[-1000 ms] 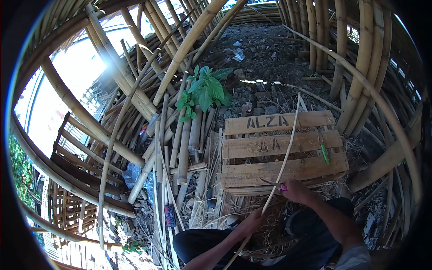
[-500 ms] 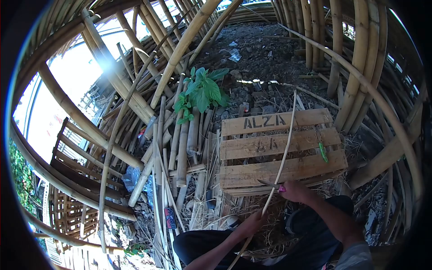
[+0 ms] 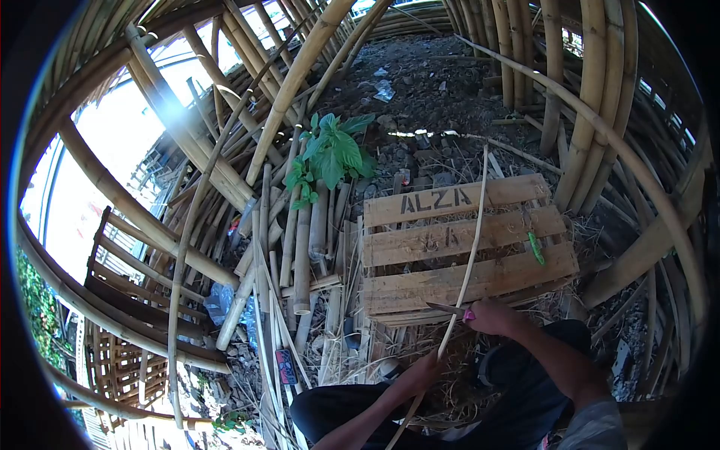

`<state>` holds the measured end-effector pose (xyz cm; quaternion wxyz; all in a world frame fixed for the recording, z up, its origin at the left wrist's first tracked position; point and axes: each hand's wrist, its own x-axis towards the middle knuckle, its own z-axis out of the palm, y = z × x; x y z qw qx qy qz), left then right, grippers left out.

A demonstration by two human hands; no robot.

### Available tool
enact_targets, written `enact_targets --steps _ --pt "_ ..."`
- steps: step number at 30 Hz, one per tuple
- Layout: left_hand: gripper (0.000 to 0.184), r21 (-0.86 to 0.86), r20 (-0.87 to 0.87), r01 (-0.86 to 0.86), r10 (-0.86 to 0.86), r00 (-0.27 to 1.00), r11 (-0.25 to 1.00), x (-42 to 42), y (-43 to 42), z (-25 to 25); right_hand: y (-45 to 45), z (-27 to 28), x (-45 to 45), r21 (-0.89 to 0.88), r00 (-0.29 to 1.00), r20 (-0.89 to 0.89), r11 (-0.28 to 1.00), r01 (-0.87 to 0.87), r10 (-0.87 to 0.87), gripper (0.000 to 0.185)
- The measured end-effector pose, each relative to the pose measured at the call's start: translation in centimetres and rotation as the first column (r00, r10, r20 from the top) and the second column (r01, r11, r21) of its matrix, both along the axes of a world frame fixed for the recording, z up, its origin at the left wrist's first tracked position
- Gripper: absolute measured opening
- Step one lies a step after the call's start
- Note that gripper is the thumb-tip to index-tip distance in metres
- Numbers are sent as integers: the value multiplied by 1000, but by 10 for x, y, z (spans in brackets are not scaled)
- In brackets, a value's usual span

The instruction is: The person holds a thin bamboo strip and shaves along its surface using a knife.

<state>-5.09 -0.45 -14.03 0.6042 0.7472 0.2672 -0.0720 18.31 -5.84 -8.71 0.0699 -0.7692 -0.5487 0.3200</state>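
Observation:
A long, thin bamboo strip [image 3: 471, 262] runs up from my lap across the slatted wooden crate [image 3: 450, 289]. Closed around its lower part is my left hand [image 3: 424, 374]. My right hand [image 3: 491, 318] grips the pink handle of a knife [image 3: 447, 308], whose dark blade points left and crosses the strip at the crate's front edge. A bright green object [image 3: 535, 248] lies on the right side of the crate's slats.
Cut bamboo poles [image 3: 301, 259] and pale strips lie left of the crate. Behind them grows a leafy plant [image 3: 330, 154]. A red and dark box [image 3: 286, 367] is near my left knee. Bamboo posts [image 3: 600, 97] stand at right, and a curved pole arches there.
The view has shifted slightly, so the crate and poles appear a little further left. Both hands keep their grips, and the knife stays across the strip.

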Motion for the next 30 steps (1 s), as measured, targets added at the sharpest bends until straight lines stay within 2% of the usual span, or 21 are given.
enact_targets --steps 4,14,17,19,30 --pt "40 63 -5 11 -10 1000 998 0 -1 -2 0 -5 1 -29 1000 -5 999 -14 13 36" --pt "40 7 -90 1 -1 996 1000 3 -1 21 -1 -4 2 -60 1000 -28 998 -12 10 37" --pt "39 29 -54 -6 7 999 1000 2 -2 18 -2 -4 3 -39 999 -45 999 -15 14 37" --pt "32 15 -24 -53 53 998 998 3 -3 24 -1 -4 3 -51 999 -37 999 -6 4 37" --pt "27 27 6 -50 50 999 998 3 -3 20 -2 -14 3 -14 1000 -5 1000 -7 7 38"
